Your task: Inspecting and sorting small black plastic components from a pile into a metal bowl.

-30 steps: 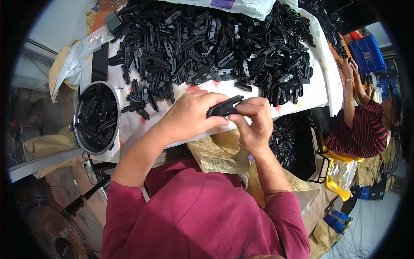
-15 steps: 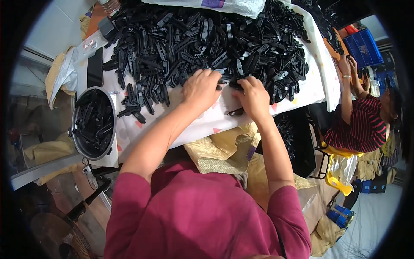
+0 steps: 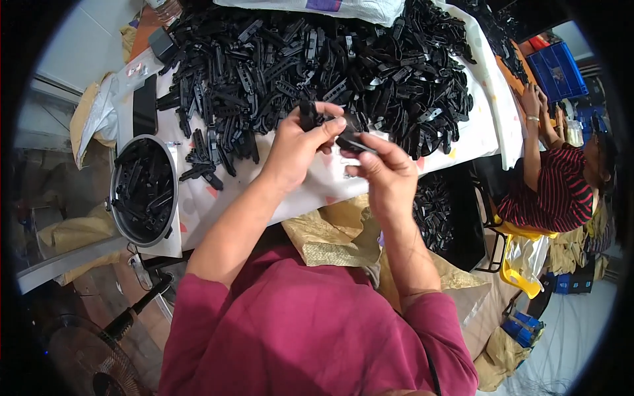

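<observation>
My left hand [image 3: 290, 146] is closed on a slim black plastic part [image 3: 308, 115], which stands up between its fingers and thumb. Pinched in my right hand [image 3: 391, 175] is another small black plastic part [image 3: 354, 142], its outline blurred. The two hands are close together above the near edge of the white-covered table [image 3: 254, 188]. Beyond them spreads a big heap of loose black plastic parts: long slotted pieces [image 3: 247, 82] on the left, curved glossier pieces [image 3: 416, 86] on the right. Fingers partly cover both held parts, so I cannot tell if they touch.
A metal pot [image 3: 176, 198] with black parts stands at the table's left edge, near a dark phone [image 3: 145, 109]. Below the table's right side is a black bin [image 3: 467, 231] of parts. A white sack [image 3: 370, 10] lies at the back. A co-worker [image 3: 548, 181] sits at right.
Both hands have lifted off the front of the heap and drawn nearer to me. Black parts now show plainly in them. The right hand has turned its fingers inward toward the left.
</observation>
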`<state>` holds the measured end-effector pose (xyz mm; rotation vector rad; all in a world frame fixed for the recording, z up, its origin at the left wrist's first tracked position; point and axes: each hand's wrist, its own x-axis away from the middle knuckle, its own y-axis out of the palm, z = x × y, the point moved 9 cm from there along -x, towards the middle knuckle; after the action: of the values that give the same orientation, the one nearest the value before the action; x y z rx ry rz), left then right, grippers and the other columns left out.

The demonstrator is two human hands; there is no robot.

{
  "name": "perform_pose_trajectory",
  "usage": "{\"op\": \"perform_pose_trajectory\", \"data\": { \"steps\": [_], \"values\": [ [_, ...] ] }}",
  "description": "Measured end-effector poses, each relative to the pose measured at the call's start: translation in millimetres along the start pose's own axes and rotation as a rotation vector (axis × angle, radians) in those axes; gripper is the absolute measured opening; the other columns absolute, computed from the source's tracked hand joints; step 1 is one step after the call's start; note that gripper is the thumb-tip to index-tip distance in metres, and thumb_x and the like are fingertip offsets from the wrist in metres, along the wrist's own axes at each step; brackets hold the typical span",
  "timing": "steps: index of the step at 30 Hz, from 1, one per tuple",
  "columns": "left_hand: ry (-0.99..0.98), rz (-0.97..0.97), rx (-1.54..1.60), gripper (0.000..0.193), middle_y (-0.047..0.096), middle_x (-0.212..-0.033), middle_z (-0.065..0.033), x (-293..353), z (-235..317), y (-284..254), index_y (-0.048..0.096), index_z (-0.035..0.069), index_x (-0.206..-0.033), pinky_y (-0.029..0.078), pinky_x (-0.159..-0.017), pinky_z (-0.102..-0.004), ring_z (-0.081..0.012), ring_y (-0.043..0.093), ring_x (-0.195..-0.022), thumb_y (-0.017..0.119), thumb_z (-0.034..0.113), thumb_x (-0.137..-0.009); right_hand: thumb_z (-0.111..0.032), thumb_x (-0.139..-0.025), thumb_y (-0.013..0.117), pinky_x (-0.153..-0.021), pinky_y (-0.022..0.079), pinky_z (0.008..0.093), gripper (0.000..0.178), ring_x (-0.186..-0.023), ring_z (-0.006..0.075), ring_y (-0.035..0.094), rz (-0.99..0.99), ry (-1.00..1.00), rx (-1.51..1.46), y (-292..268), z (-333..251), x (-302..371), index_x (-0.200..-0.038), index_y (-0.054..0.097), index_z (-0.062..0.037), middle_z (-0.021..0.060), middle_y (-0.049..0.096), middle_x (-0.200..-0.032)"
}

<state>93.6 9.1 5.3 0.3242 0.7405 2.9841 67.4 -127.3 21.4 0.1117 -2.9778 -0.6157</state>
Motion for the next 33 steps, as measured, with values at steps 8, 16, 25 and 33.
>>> {"op": "perform_pose_trajectory", "data": {
  "steps": [8, 16, 25, 33],
  "values": [
    [0.322, -0.242, -0.078, 0.067, 0.061, -0.100, -0.0115, 33.9, 32.7, 19.5, 0.052, -0.004, -0.111, 0.043, -0.087, -0.0325, -0.0193, 0.058, -0.093, 0.063, 0.052, -0.076, 0.008, -0.079, 0.060, -0.069, 0.057, 0.0297, 0.025, -0.080, 0.0200, 0.061, -0.086, -0.434, 0.059, 25.6, -32.0, 17.1, -0.104, 0.058, 0.0059, 0.0108, 0.051, -0.101],
    [0.210, 0.062, 0.242, 0.022, 0.063, -0.082, -0.0045, 40.4, 31.1, 1.5, 0.057, 0.000, -0.101, 0.044, -0.067, -0.0209, -0.0084, 0.053, -0.069, 0.062, 0.014, -0.085, 0.009, -0.079, 0.059, -0.070, 0.056, 0.0302, 0.024, -0.082, 0.0205, 0.060, -0.095, -0.568, 0.233, 30.3, -51.7, 31.9, -0.102, 0.059, 0.0051, 0.0124, 0.051, -0.100],
    [0.331, -0.352, 0.256, 0.038, 0.058, -0.104, -0.0124, 55.0, 41.6, 21.1, 0.049, -0.002, -0.112, 0.044, -0.082, -0.0298, -0.0157, 0.055, -0.093, 0.065, 0.011, -0.081, 0.003, -0.076, 0.065, -0.069, 0.051, 0.0257, 0.022, -0.080, 0.0172, 0.058, -0.061, -0.605, 0.458, 33.6, -56.7, 34.7, -0.098, 0.062, 0.0030, 0.0123, 0.056, -0.095],
    [0.667, -0.327, -0.049, 0.038, 0.057, -0.107, -0.0189, 62.7, 63.6, 32.2, 0.049, -0.002, -0.106, 0.042, -0.089, -0.0355, -0.0246, 0.055, -0.100, 0.066, 0.023, -0.081, 0.005, -0.080, 0.061, -0.071, 0.055, 0.0282, 0.019, -0.082, 0.0181, 0.059, -0.134, -0.620, 0.430, 35.9, -54.8, 38.3, -0.098, 0.059, 0.0073, 0.0139, 0.054, -0.099]
  ]
}}
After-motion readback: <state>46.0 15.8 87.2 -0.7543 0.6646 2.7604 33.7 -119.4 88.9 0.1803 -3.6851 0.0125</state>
